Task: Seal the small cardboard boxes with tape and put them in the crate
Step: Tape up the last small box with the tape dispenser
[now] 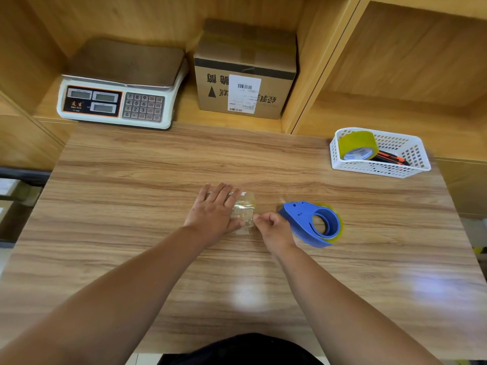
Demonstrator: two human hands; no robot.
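left hand flat on small box, white basket holding tape roll

Both bare forearms are being stretched forward, converging. The left hand is being pressed flat, fingers straight, on the small box. The right hand is being held curled, fingertips pinching at the box's near right corner.

Small tape-covered box, flat on table
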